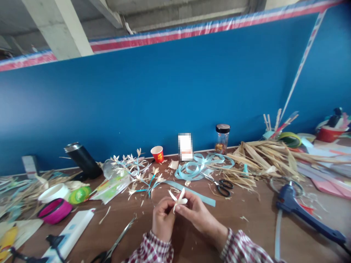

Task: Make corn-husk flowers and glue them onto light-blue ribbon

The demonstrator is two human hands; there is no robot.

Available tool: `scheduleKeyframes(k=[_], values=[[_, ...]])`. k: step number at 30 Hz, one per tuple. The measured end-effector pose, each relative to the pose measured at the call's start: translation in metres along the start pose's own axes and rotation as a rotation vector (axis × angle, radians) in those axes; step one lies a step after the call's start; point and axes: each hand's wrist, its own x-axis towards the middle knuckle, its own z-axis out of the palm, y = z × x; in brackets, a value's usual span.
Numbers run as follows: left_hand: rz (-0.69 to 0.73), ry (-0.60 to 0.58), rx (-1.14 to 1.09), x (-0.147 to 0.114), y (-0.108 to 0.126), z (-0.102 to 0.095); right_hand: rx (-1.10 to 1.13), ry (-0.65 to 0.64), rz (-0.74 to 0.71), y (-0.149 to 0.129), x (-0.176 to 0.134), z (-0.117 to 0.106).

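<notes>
Between my two hands is a small cream flower (179, 199) with several pointed petals, made of what looks like dried husk. My left hand (163, 218) is closed around its base from the left, the fingers curled. From the right, my right hand (199, 215) pinches it, with the thumb pressed on a lower petal. Just beyond my hands lie a flower spray with blue stems (149, 187) and a flat light-blue ribbon strip (201, 196). Black-handled scissors (223, 187) rest to the right of the strip. The lower part of the flower is hidden by my fingers.
Silver-bladed scissors (117, 239) and a white power strip (70, 233) lie at the left. A blue glue gun (290, 201) is at the right. Along the blue partition (164, 91) stand a black flask (83, 160), a red paper cup (157, 155), a jar (222, 140) and dried husks (257, 159).
</notes>
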Motion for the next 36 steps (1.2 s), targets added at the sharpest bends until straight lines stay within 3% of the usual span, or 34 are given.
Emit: scheduleKeyframes(k=[9,15,22,36], values=[[-0.031,0.037,0.002,0.0001,-0.002,0.0028,0.084,-0.001,0.028,-0.0013,0.0008,0.001],[0.061,0.034,0.054,-0.0025,0.0009,0.0023,0.099,0.007,0.028,0.0034,0.0012,-0.0002],[0.117,0.024,0.093,-0.0039,-0.0002,0.0028,0.015,0.003,-0.02,0.0006,0.0005,0.0011],[0.068,-0.002,0.087,-0.0061,0.0016,0.0028,-0.129,0.075,0.009,0.0029,0.0036,0.0006]])
